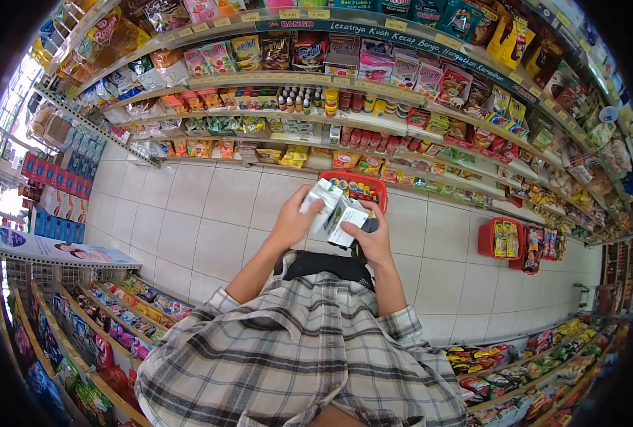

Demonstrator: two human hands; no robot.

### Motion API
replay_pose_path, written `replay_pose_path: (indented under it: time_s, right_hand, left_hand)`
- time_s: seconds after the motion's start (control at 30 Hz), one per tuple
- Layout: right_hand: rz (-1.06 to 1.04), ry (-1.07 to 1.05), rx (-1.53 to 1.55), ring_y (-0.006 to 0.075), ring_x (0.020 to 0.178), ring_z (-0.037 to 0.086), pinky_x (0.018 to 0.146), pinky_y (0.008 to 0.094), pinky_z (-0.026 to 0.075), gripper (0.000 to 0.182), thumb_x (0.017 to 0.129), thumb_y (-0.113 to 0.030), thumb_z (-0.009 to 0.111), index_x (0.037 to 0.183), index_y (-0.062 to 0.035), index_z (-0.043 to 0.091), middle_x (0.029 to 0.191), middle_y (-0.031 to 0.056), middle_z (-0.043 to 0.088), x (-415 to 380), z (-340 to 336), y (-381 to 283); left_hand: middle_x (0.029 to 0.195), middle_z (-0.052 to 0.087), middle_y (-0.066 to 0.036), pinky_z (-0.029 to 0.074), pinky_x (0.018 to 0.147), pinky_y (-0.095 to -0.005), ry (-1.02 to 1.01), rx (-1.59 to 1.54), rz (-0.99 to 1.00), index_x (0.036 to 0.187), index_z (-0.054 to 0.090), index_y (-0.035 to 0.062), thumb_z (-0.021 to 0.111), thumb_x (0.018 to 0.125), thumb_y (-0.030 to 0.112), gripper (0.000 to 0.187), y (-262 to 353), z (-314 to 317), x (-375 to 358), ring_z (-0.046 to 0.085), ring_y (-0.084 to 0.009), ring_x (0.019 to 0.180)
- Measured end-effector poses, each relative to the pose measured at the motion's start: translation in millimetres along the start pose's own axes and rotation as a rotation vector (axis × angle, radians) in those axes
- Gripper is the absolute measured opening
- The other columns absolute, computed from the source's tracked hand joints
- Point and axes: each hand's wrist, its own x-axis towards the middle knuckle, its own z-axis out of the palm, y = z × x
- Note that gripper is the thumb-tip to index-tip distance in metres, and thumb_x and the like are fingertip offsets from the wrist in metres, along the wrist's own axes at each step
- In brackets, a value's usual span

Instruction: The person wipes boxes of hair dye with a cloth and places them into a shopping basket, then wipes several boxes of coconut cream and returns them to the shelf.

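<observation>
In front of my waist, my left hand [293, 218] grips a small white box [323, 192], thumb across its side. Right beside it, my right hand [373, 238] has its fingers closed around another small white box [348, 216] with green on one side. The two boxes are tilted and nearly touch; I cannot read their print. Just beyond my hands a red basket [383, 194] on the floor holds several small colourful items, partly hidden by the boxes and my fingers.
Ahead, a curved-looking shelf unit [295, 77] carries rows of packets, bottles and jars. Two more red baskets [484, 240] with packets stand on the tiled floor [224, 203] to the right. Snack racks [96, 327] lie behind me on both sides. Stacked boxes [57, 178] are at left.
</observation>
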Motion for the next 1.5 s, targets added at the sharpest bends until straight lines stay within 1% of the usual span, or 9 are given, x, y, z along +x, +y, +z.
replay_pose_path:
  time_s: [0.17, 0.33, 0.57, 0.73, 0.93, 1.07, 1.17, 1.3, 1.5]
  right_hand:
    - [0.214, -0.14, 0.53, 0.0183, 0.099, 0.063, 0.085, 0.033, 0.053, 0.058, 0.08, -0.022, 0.077, 0.128, -0.0041, 0.048, 0.115, 0.0089, 0.062, -4.5, -27.2, 16.7]
    - [0.318, -0.037, 0.479, 0.018, 0.106, 0.061, 0.088, 0.0325, 0.051, 0.048, 0.095, -0.03, 0.058, 0.133, -0.0047, 0.044, 0.119, 0.0076, 0.061, -0.1, -30.5, 32.1]
    - [0.316, -0.092, 0.205, 0.0146, 0.104, 0.06, 0.085, 0.0298, 0.051, 0.04, 0.096, -0.033, 0.057, 0.123, -0.0022, 0.055, 0.115, 0.0068, 0.062, 6.6, -30.3, 10.2]
    - [0.12, 0.014, 0.016, 0.0109, 0.09, 0.059, 0.078, 0.0251, 0.048, 0.026, 0.091, -0.022, 0.066, 0.109, -0.003, 0.061, 0.101, 0.0029, 0.064, 14.3, -19.4, -4.7]
    - [-0.031, 0.199, -0.298, 0.0104, 0.083, 0.058, 0.075, 0.0249, 0.046, 0.014, 0.085, -0.011, 0.071, 0.094, -0.0028, 0.064, 0.091, 0.0043, 0.063, 5.0, -4.5, -64.6]
    - [-0.547, 0.399, -0.565, 0.0201, 0.088, 0.06, 0.079, 0.0297, 0.047, 0.013, 0.084, -0.007, 0.068, 0.096, -0.0017, 0.064, 0.094, 0.0115, 0.061, -2.4, 20.6, -95.9]
    - [-0.891, 0.309, -0.762, 0.0268, 0.091, 0.06, 0.081, 0.0339, 0.047, 0.016, 0.082, -0.004, 0.068, 0.098, -0.0019, 0.064, 0.099, 0.0133, 0.061, -11.2, 34.6, -117.2]
    - [-0.881, -0.015, -1.416, 0.0383, 0.105, 0.058, 0.09, 0.043, 0.047, 0.05, 0.073, -0.034, 0.078, 0.108, -0.0012, 0.064, 0.118, 0.0145, 0.061, -7.4, 58.9, -107.9]
    - [-0.861, -0.09, -1.183, 0.0362, 0.112, 0.059, 0.093, 0.0451, 0.048, 0.064, 0.067, -0.043, 0.08, 0.111, -0.0007, 0.065, 0.12, 0.0142, 0.063, 3.2, 30.9, -53.5]
  left_hand:
    - [0.117, 0.064, -0.008, 0.047, 0.093, -0.0348, -0.304, -0.813, -0.369, 0.131, 0.052, 0.0069, 0.026, 0.096, 0.064, 0.072, -7.1, -13.3, -0.9, 0.061, -0.0206, 0.107]
    - [0.133, 0.055, -0.008, 0.038, 0.103, -0.0432, -0.175, -1.005, -0.457, 0.135, 0.049, 0.0093, 0.025, 0.093, 0.069, 0.077, -3.8, 16.8, -14.7, 0.052, -0.0233, 0.121]
    - [0.146, 0.04, -0.01, 0.031, 0.108, -0.0549, -0.328, -1.257, -0.405, 0.146, 0.033, 0.0152, 0.021, 0.089, 0.074, 0.083, -17.1, 19.4, -21.8, 0.041, -0.0302, 0.132]
    - [0.15, 0.033, -0.013, 0.027, 0.11, -0.0609, -0.433, -1.5, -0.338, 0.147, 0.032, 0.0141, 0.025, 0.089, 0.073, 0.083, -24.7, 18.7, -22.0, 0.034, -0.038, 0.136]
    - [0.149, 0.032, -0.018, 0.037, 0.104, -0.0602, -0.455, -1.682, -0.294, 0.148, 0.028, 0.0151, 0.028, 0.09, 0.072, 0.081, -37.6, 20.3, -19.3, 0.039, -0.0403, 0.132]
    - [0.146, 0.037, -0.019, 0.043, 0.1, -0.0582, -0.524, -1.769, -0.271, 0.146, 0.033, 0.0138, 0.033, 0.09, 0.07, 0.079, -43.3, 22.6, -16.6, 0.043, -0.043, 0.128]
    - [0.146, 0.038, -0.017, 0.041, 0.101, -0.0581, -0.576, -1.753, -0.265, 0.146, 0.033, 0.0149, 0.031, 0.09, 0.071, 0.079, -38.1, 24.0, -17.3, 0.045, -0.0399, 0.128]
    - [0.146, 0.04, -0.013, 0.033, 0.106, -0.058, -0.494, -1.626, -0.312, 0.146, 0.033, 0.0152, 0.027, 0.09, 0.071, 0.08, -19.2, 24.9, -24.7, 0.042, -0.0342, 0.132]
    - [0.144, 0.042, -0.011, 0.028, 0.108, -0.0553, -0.413, -1.555, -0.401, 0.146, 0.035, 0.0138, 0.027, 0.089, 0.073, 0.082, -6.7, 25.3, -25.4, 0.04, -0.0315, 0.133]
